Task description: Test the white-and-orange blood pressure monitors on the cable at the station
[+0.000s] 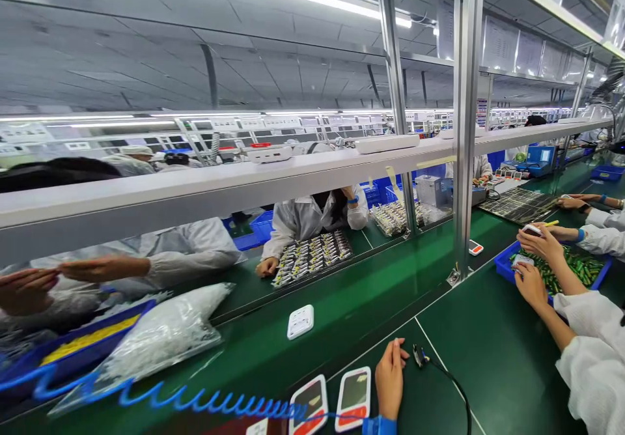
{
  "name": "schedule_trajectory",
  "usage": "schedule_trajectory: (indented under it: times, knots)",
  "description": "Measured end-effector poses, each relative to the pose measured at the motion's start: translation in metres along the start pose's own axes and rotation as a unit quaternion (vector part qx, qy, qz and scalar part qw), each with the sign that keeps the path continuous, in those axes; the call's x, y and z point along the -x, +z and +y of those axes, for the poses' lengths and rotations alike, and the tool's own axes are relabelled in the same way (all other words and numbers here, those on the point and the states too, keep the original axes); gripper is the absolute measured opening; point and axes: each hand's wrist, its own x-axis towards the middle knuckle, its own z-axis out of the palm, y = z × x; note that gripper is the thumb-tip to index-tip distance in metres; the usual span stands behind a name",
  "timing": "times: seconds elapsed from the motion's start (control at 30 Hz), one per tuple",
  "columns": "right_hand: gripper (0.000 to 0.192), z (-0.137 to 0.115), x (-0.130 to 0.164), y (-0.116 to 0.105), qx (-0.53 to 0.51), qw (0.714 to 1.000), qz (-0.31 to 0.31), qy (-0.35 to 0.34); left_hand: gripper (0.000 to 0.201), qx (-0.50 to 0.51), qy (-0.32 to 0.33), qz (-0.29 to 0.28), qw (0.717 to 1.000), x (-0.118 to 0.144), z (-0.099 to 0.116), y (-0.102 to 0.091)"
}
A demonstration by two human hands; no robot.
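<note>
My left hand (389,378) rests on the green bench at the bottom centre, a blue band on its wrist. Its fingers are stretched forward, holding nothing I can see. Just left of it lie two white-framed devices with dark screens and red strips: the nearer one (353,398) and another (309,406). Close by on the right is a small connector (420,356) on a black cable (458,386). A blue coiled cord (209,401) crosses the lower left and passes over the devices. My right hand is out of view.
A white plastic housing (300,322) lies on the green belt (254,350). At left sits a clear bag of white parts (170,331). Metal posts (466,122) and a long rail (219,191) stand ahead. A co-worker's hands (532,285) hold devices over a blue bin (502,267).
</note>
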Motion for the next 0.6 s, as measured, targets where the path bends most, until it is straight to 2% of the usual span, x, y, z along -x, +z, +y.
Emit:
schedule_trajectory:
  times: [0.1,0.17,0.27,0.33,0.4,0.43,0.53,0.57,0.6]
  knots:
    - [0.039,-0.009,0.044,0.012,-0.046,0.997,-0.044,-0.052,0.078,-0.014,0.001,0.019,1.000,-0.002,-0.007,0.003]
    - [0.038,-0.029,0.085,0.014,-0.086,0.989,-0.078,-0.095,0.076,-0.022,0.002,0.023,0.999,-0.002,-0.008,0.005]
    - [0.031,-0.068,0.145,0.006,-0.166,0.962,-0.173,-0.130,0.074,-0.028,0.000,0.015,0.999,-0.001,-0.005,0.004]
    - [0.028,-0.082,0.157,-0.004,-0.212,0.944,-0.218,-0.128,0.073,-0.029,0.002,0.012,1.000,0.001,-0.002,0.002]
    - [0.018,-0.076,0.128,-0.014,-0.248,0.927,-0.247,-0.136,0.071,-0.033,0.004,0.011,0.999,0.001,-0.001,0.001]
    - [0.012,-0.066,0.099,-0.017,-0.252,0.928,-0.240,-0.134,0.071,-0.036,0.004,0.012,0.999,0.001,-0.002,0.001]
    - [0.019,-0.016,-0.011,-0.015,-0.254,0.937,-0.208,-0.121,0.071,-0.039,-0.002,0.021,0.999,-0.002,-0.009,0.004]
    - [0.017,0.001,-0.043,-0.010,-0.253,0.926,-0.247,-0.132,0.072,-0.038,-0.003,0.029,0.999,-0.003,-0.012,0.005]
    - [0.013,0.015,-0.069,-0.005,-0.254,0.926,-0.255,-0.116,0.073,-0.037,-0.003,0.037,0.999,-0.005,-0.015,0.007]
